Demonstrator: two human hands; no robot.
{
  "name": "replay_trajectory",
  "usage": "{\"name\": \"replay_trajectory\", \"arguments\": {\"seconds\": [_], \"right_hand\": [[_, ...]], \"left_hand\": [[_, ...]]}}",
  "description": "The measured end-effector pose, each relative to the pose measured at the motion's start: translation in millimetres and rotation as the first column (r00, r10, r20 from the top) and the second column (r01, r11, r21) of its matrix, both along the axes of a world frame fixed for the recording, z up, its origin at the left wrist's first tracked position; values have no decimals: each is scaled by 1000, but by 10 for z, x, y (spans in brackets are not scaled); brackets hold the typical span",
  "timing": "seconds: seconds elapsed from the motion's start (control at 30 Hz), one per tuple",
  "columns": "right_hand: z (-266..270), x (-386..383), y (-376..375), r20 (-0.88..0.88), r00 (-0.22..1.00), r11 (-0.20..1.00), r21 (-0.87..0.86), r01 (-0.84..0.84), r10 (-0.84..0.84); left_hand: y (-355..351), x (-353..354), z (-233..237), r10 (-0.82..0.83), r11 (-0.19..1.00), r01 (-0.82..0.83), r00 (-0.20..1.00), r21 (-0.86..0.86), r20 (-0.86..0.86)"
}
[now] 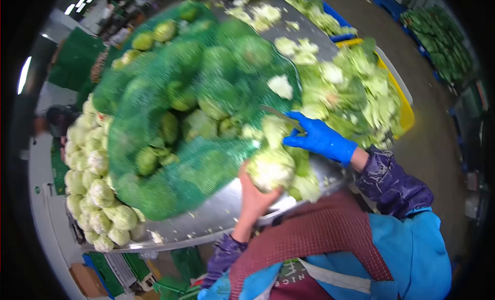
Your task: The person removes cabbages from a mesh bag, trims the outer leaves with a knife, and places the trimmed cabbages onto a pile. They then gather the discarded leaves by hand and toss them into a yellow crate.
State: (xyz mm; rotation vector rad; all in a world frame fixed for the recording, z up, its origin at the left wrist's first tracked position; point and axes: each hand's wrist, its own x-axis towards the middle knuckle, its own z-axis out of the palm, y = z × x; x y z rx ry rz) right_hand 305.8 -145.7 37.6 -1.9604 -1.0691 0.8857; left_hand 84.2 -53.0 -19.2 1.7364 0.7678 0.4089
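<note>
My left hand [252, 199], bare, is wrapped round the lower left side of a pale cabbage [271, 170] at the table's near edge. My right hand [318, 138], in a blue glove, grips a knife [281, 114] whose blade points up and left, just above that cabbage. Its handle is mostly hidden in the glove. Loose light-green leaves [305, 181] hang beside the cabbage, under my right hand. Behind my hands a green net sack [149, 101] lies spread over the table, with several untrimmed cabbages [201, 124] showing in its opening.
At the left, pale trimmed cabbages [98, 181] are stacked along the metal table [206, 217]. Cut leaves [356, 88] heap up at the right, partly in a yellow crate [405, 101]. A blue crate [330, 21] of leaves stands beyond it, and greens [438, 39] lie farther right.
</note>
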Motion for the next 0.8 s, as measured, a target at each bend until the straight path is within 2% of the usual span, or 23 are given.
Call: {"name": "replay_trajectory", "arguments": {"seconds": [0.03,0.1,0.13,0.17,0.23,0.27,0.3,0.33,0.37,0.43,0.5,0.53,0.6,0.63,0.67,0.7,0.73,0.77,0.8], "right_hand": [[22,-71,-38,33,999,1000,-12,-21,21],[-43,-230,-84,123,972,966,-195,-173,198],[16,-255,-54,-258,959,957,-228,-178,117],[-60,-257,-80,-258,959,957,-226,-181,120],[-319,-284,-177,-286,957,999,16,-39,42],[-380,-314,-194,-264,964,998,66,-14,31],[-400,-355,-193,-273,961,997,70,-18,37],[-415,-392,-193,-217,975,996,87,-21,39],[-425,-434,-200,-161,986,995,101,-25,41],[-380,-492,-180,-166,985,993,119,-16,36],[-299,-470,-163,-78,994,993,101,-67,75],[-164,-346,-151,-181,980,996,-21,-84,79],[-714,-3,-214,33,997,974,217,64,-73],[-579,236,-186,85,980,981,84,172,-179],[-251,383,-218,-54,988,989,-1,146,-146],[-146,364,-184,-50,989,990,-4,138,-138],[-76,244,-128,200,978,993,111,34,-56],[-38,101,-77,445,896,976,199,-89,-9],[-91,-67,-34,429,898,952,224,-210,97]], "left_hand": [[32,-16,51,-48,987,56,997,152,-60],[-9,-30,51,-61,964,90,991,250,-119],[-7,-60,71,-66,964,95,990,250,-122],[-17,-109,89,-69,972,97,988,214,-137],[-73,-227,94,-55,980,83,986,180,-158],[-113,-292,87,-34,993,27,997,-118,-63],[-138,-312,117,17,913,-5,1000,-408,24],[-150,-302,189,71,849,-35,996,-527,48],[-147,-257,175,77,849,-44,996,-527,41],[-128,-170,115,370,614,-293,927,-732,-61],[-59,-176,89,383,589,-302,921,-750,-71],[-58,-188,81,381,619,-299,923,-726,-55],[-30,-196,101,376,649,-293,926,-702,-39],[13,-206,159,284,793,-228,959,-564,13],[50,-198,201,187,902,-151,981,-405,51],[83,-162,213,195,899,-157,979,-408,53],[121,-125,226,85,965,-73,996,-250,40],[156,-75,253,-31,996,31,999,-84,9],[164,15,355,-100,980,120,987,158,-129]]}}
